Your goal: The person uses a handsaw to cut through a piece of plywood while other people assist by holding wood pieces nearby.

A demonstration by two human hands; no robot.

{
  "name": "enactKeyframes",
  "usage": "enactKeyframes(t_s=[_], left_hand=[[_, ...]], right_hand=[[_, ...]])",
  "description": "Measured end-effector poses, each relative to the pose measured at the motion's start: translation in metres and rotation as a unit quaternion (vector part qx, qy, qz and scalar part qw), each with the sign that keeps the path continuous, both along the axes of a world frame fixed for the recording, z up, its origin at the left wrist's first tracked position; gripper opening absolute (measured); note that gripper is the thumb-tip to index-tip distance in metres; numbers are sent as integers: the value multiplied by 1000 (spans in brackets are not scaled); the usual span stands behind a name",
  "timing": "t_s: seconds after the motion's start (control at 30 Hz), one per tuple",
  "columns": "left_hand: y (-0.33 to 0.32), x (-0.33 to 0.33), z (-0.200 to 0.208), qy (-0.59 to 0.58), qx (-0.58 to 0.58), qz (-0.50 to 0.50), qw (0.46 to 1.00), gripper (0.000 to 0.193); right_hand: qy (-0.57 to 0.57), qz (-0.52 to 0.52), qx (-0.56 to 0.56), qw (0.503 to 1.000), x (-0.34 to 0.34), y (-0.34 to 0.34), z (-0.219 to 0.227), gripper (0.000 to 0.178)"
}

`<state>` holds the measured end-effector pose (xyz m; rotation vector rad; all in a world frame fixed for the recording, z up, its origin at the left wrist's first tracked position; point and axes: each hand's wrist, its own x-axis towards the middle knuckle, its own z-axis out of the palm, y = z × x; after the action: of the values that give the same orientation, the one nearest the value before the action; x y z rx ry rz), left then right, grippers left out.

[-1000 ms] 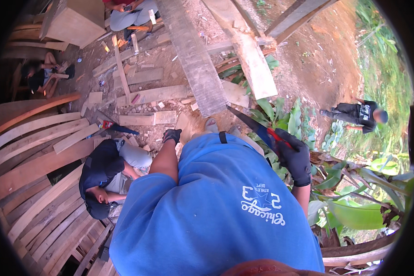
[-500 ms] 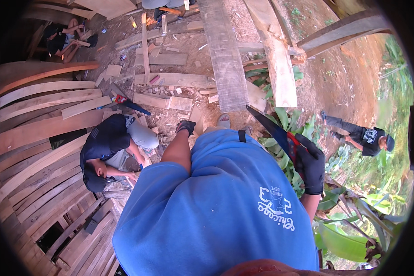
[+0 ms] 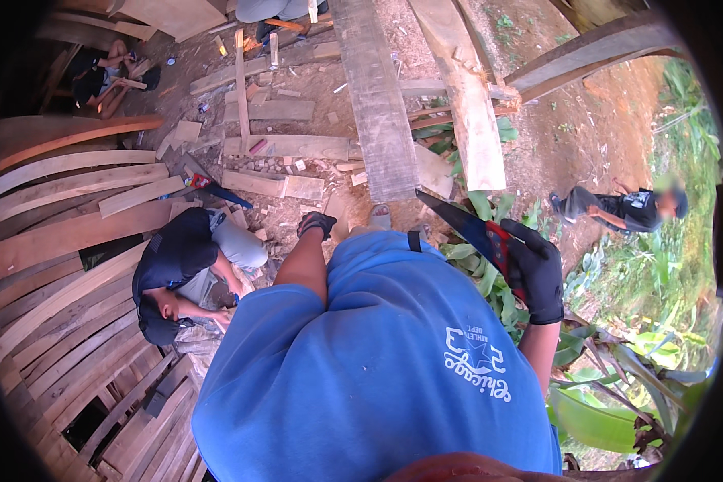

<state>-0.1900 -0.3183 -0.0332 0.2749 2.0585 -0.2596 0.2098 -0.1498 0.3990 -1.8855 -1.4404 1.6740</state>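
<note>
At far left, long planks (image 3: 64, 241), piled side by side and bowed by the lens. Above, in the shade, a seated person (image 3: 88, 76) in dark clothing, with a short piece of wood (image 3: 130, 83) at the hands. Just right of the pile, a crouching person (image 3: 173, 253) in a dark shirt and cap, bent forward with both arms reaching low. Above that bent back, a second saw (image 3: 221, 193), red-handled, blue-bladed, lying by the ends of the planks. Farther right, offcuts (image 3: 304, 187) scattered over bare ground (image 3: 165, 100); at the upper edge, the grey-trousered legs of another person (image 3: 261, 10). Next, the left hand (image 3: 317, 225), in a dark glove, partly curled beyond the blue shirt (image 3: 361, 345); cannot tell whether gripping anything. Near the middle, a broad grey-brown plank (image 3: 373, 104), slanting down from the upper edge, with a sandalled foot (image 3: 380, 215) just below the end. Right of centre, the saw (image 3: 458, 221), tip close to that plank's lower corner, cannot tell whether touching; above the blade, a paler plank (image 3: 466, 112). At the back end of the blade, the right hand (image 3: 534, 269), black-gloved, wrapped around the red-and-black handle (image 3: 498, 249). Below, broad green leaves (image 3: 610, 418). At far right, near grass (image 3: 667, 281), a person in black short sleeves (image 3: 627, 210) and dark trousers, sideways in the view.
</note>
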Motion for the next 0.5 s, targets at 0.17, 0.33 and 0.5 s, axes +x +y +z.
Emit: enactKeyframes(t_s=[0.17, 0.33, 0.5], left_hand=[[5, -1, 1, 5, 1, -19, 1000, 46], [0, -3, -13, 56, 35, -46, 997, 35], [7, 0, -7, 19, 46, -29, 998, 36]], right_hand=[[-6, -17, 14, 1000, 9, 3, -6, 39], [32, -35, -14, 999, 15, 2, -10, 37], [32, -40, -2, 999, 13, -8, -11, 36]])
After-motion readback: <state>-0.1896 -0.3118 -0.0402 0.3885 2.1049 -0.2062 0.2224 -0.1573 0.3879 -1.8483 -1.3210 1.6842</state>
